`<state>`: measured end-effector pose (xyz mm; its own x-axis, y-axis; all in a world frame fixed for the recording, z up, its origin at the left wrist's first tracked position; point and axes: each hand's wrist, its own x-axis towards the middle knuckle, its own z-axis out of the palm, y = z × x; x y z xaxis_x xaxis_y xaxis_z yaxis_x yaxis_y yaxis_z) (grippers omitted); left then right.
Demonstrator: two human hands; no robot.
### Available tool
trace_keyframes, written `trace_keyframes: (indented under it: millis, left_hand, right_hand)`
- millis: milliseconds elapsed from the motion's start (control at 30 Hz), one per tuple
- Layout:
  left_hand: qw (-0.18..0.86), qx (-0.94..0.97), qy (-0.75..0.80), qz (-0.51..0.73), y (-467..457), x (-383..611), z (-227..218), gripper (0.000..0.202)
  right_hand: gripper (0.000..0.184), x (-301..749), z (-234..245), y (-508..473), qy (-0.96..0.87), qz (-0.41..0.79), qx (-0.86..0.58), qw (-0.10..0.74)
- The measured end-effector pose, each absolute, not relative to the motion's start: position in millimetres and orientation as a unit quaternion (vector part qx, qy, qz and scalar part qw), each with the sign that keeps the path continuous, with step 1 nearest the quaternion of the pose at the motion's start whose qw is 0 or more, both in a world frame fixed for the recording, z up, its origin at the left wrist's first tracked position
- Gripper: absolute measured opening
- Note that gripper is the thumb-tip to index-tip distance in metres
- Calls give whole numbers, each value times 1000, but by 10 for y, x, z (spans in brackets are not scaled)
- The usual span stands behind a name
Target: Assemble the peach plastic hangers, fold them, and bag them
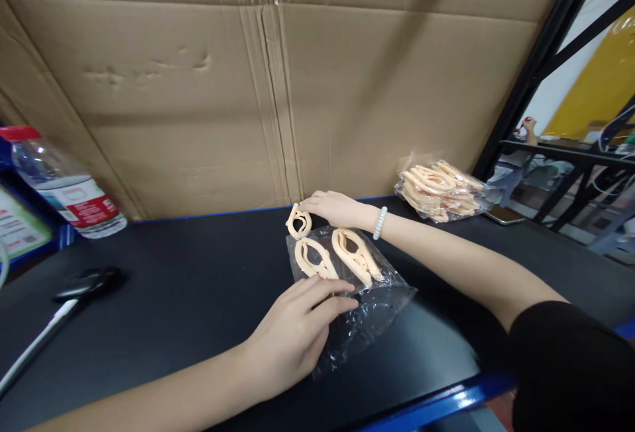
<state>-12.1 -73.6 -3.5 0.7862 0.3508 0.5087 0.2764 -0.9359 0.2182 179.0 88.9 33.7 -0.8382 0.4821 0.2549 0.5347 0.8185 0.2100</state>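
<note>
1. Our left hand lies on the clear bag; we cannot tell whether it pinches the film.
2. Our right hand touches the far hanger by the bag's upper edge; its grip is hidden.
3. Two folded hangers lie side by side at the bag.
4. We judge hangers light and stiff, best held by a curved arm; the bag, soft, slippery, best pinched at an edge.

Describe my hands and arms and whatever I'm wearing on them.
Your left hand and right hand are both ungloved. The right one wears a pale beaded bracelet, and a black sleeve ends near that elbow. The left forearm is bare, with no sleeve in view.
</note>
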Motion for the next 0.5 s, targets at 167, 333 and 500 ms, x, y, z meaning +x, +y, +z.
trace_keyframes:
  millis: [167,333,500]
  left_hand:
    - [75,942,169,280,-735,-134,-34,47]
    - [87,942,165,277,-719,-149,-45,47]
    - [82,941,167,281,-721,-149,-31,45]
  right_hand:
    - [50,1562,236,1207,-954,-128,-260,82]
    - [24,1714,249,1279,-956,-101,-264,76]
    - [27,2203,339,1059,-945,-65,-299,117]
